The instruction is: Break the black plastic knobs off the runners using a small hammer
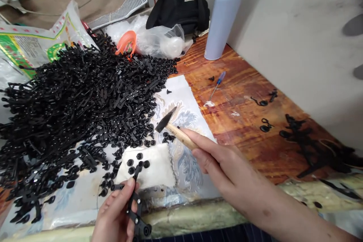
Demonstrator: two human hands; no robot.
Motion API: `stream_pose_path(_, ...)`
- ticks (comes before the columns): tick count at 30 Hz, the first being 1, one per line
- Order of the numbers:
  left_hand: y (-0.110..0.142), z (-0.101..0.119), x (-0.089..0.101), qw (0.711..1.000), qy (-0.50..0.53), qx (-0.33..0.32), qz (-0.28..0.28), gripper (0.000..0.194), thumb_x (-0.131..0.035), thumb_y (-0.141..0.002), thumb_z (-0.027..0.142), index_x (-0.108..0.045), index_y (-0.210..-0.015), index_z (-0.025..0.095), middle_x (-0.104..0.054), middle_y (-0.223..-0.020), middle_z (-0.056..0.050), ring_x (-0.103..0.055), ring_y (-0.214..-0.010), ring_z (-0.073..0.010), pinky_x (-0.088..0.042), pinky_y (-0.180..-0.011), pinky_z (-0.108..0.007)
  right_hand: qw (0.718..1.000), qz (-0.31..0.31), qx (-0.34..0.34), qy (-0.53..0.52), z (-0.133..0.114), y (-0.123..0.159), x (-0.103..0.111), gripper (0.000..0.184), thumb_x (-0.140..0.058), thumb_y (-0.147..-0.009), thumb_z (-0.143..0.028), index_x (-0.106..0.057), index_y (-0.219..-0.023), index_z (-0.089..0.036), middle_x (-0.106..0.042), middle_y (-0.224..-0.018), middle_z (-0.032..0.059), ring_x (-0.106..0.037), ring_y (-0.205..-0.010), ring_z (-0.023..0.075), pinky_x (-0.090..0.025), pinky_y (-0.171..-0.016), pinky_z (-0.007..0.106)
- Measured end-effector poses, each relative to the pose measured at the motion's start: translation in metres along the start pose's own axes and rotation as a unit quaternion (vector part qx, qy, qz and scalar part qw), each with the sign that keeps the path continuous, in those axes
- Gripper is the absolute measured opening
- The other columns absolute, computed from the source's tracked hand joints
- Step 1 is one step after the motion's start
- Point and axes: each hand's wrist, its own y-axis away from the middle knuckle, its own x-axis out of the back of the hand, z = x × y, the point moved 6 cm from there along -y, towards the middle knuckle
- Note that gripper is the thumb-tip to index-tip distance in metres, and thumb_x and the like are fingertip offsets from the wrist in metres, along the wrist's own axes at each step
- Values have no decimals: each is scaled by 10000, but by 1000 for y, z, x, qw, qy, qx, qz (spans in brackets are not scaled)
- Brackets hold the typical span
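My right hand (227, 166) grips the wooden handle of a small hammer (181, 136), whose dark steel head (165, 119) hangs over a patterned cloth (188, 121). My left hand (115, 213) is shut on a black plastic strip with round snap studs (136, 215), near the table's front edge. Just beyond it lies a folded white pad (147, 168) with several black studs on top. A large heap of black plastic strips and studs (79, 98) spreads to the left of the hammer. Neither hand touches the heap.
A blue-handled screwdriver (218, 83) and loose black parts (309, 147) lie on the varnished wooden tabletop (235, 79). A pale blue bottle (224, 19), a black bag (178, 7) and a plastic bag (159, 41) stand behind. A wall (297, 45) bounds the right.
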Motion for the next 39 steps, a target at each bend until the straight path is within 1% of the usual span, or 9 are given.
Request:
stream_pose_path(3,3,2,-2,1000,3,-17,10,401,-905,-502,419,-680,-661,129,-584,-454,64,-403,-197,-23,-293,-184,-100,1000,2,0,-1,0,0,1,447,-369,-988,-294,-473,-1414,-208,-616,-1337,78,-613,-1181,254,-468,-1011,495)
stream_pose_path(12,8,2,-1,999,6,-26,23,438,-924,-437,435,-697,-658,134,-561,-400,62,-386,-202,-20,-287,-196,-93,1000,-11,16,-11,1,-1,0,471,-407,-985,-242,-409,-1452,-302,-582,-1384,14,-566,-1238,212,-463,-1029,431)
stream_pose_path(17,9,2,-3,999,15,-32,23,401,-926,-451,394,-682,-655,149,-569,-398,62,-375,-196,-16,-280,-198,-88,1000,-12,22,-17,-1,-2,-1,479,-399,-983,-205,-412,-1451,-307,-619,-1342,6,-612,-1182,207,-527,-951,373)
stream_pose_path(20,10,2,-3,999,26,-40,22,367,-913,-491,386,-671,-634,151,-571,-405,62,-382,-197,-10,-280,-208,-80,1000,-10,18,-12,-2,-1,0,476,-386,-985,-207,-416,-1451,-300,-663,-1276,13,-642,-1132,211,-554,-897,359)
stream_pose_path(24,11,3,-4,999,23,-38,26,374,-912,-494,391,-661,-651,163,-590,-415,50,-389,-207,-17,-289,-211,-81,1000,-7,11,14,0,-1,0,468,-384,-977,-215,-447,-1437,-277,-734,-1079,40,-696,-1000,228,-588,-772,357)
stream_pose_path(28,10,3,-5,999,17,-43,20,406,-909,-490,420,-657,-686,169,-585,-416,58,-378,-202,-22,-271,-205,-88,1000,-6,8,24,1,-3,-1,469,-367,-976,-226,-452,-1435,-266,-739,-914,34,-716,-864,215,-583,-683,328)
stream_pose_path(32,9,2,-4,998,4,-38,41,435,-916,-466,399,-638,-708,169,-580,-414,64,-369,-206,-18,-258,-204,-84,1000,-7,6,30,2,-2,-2,470,-378,-978,-225,-444,-1439,-282,-728,-846,17,-716,-831,208,-576,-663,310)
stream_pose_path(35,10,2,-5,998,-9,-31,54,471,-921,-434,421,-625,-709,178,-572,-399,65,-361,-204,-22,-246,-197,-85,1000,-6,8,21,2,-1,-1,473,-386,-979,-215,-435,-1443,-290,-741,-914,16,-717,-873,203,-581,-702,311)
stream_pose_path(39,8,3,-6,997,-28,-39,54,513,-926,-378,465,-631,-678,172,-543,-371,73,-347,-189,-27,-234,-179,-94,1000,-12,16,-4,-1,1,0,468,-390,-980,-212,-435,-1441,-280,-719,-1150,34,-687,-1031,211,-569,-838,352)
